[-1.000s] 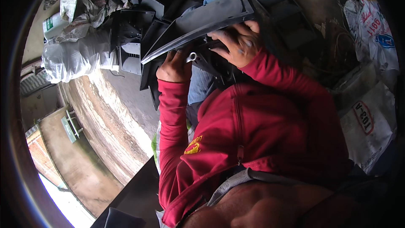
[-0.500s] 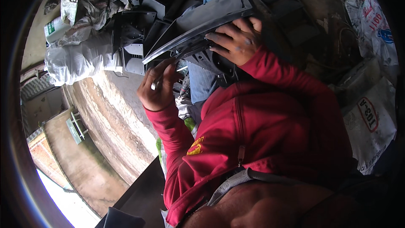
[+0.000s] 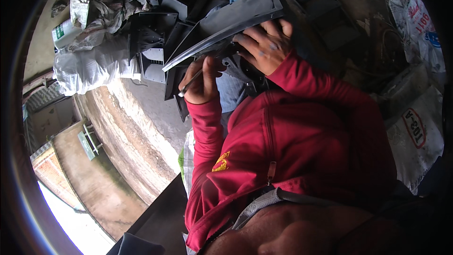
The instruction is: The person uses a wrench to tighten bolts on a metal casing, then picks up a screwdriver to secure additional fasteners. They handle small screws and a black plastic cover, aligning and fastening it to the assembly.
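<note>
Head view: my left hand (image 3: 204, 79) is closed around a thin metal tool (image 3: 192, 82), fingers curled tight on its shaft, the tip pointing down and left. The hand sits just under the near edge of a long grey panel (image 3: 236, 19), which runs from lower left to upper right across the far middle of the scene.

My right hand (image 3: 265, 43) rests on the underside of that panel, fingers spread and pressed flat against it, thumb toward the left. It steadies the panel rather than wrapping around it. The two hands are near each other, the right one farther and to the right of the left.

Both arms wear red sleeves (image 3: 288, 127), which fill the near centre.

Beyond the panel, on the far left, black plastic housings (image 3: 151, 42) lie stacked against each other. Left of them lie white woven sacks (image 3: 92, 63), crumpled. On the right edge, a white printed sack (image 3: 417, 132) lies flat on the ground. A bare concrete floor (image 3: 137, 127) shows on the near left.
</note>
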### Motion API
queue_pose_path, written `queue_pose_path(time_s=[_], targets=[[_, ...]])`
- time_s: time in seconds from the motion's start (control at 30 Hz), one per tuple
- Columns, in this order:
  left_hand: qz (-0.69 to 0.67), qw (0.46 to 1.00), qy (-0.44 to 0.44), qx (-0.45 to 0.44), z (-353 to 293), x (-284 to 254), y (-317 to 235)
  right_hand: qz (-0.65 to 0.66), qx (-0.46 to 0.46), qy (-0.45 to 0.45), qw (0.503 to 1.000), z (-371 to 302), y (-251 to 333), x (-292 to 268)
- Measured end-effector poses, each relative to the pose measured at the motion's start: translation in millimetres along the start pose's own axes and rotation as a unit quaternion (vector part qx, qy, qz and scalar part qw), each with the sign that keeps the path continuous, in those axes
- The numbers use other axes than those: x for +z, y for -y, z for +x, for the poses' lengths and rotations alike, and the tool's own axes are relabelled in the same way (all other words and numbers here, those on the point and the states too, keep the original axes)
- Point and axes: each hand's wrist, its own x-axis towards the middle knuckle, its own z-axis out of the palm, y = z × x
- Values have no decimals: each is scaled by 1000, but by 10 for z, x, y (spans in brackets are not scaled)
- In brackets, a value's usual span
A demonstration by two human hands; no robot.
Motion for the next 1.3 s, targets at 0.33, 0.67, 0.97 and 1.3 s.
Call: queue_pose_path(time_s=[0.33,0.67,0.97,1.3], targets=[[278,942,-16,187,1,268,-111,41,-1,-45,998,8,-24,-1],[-87,994,17,-69,-9,136,196,38,-1,-12,999,7,-27,-46],[68,996,-9,57,-75,142,77,45,0,-47,998,51,-30,-53],[326,924,2,198,45,262,-254,58,0,-27,998,19,-45,-77]])
